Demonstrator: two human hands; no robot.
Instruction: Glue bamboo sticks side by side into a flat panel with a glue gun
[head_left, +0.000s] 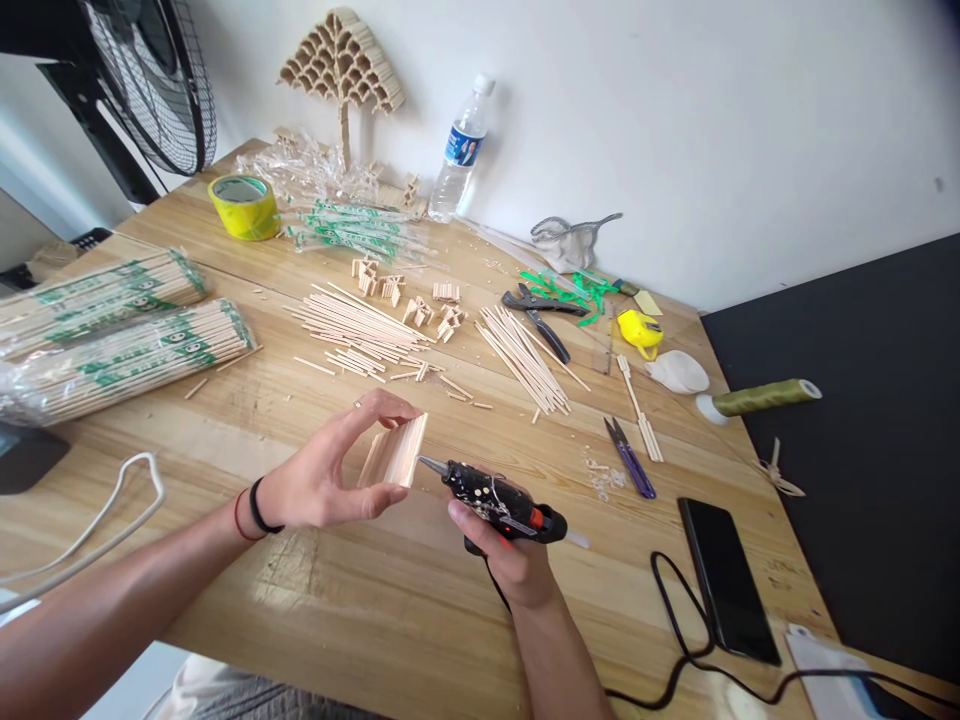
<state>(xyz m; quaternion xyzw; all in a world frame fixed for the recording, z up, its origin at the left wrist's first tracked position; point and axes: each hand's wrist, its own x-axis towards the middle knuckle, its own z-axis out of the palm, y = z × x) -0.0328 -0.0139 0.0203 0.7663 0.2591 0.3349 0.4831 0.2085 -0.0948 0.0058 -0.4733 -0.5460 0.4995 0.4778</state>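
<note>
Between the thumb and fingers of my left hand (337, 460) is a small panel of wooden sticks (394, 452), tilted above the table. My right hand (517, 565) is closed around a black hot glue gun (495, 502); its metal nozzle points left at the panel's edge. I cannot tell whether the tip touches the wood. Beyond my hands lie loose thin sticks (367, 325) and a second bunch of sticks (525, 360). Several small stick pieces (418, 312) glued into little blocks stand near them.
Bagged stick bundles (142, 350) lie at left, near yellow tape (244, 207). A water bottle (459, 150) and a tree-shaped stick model (343, 75) stand by the wall. Pliers (544, 312), purple snips (630, 460), a phone (727, 580) and a black cable (675, 660) are at right.
</note>
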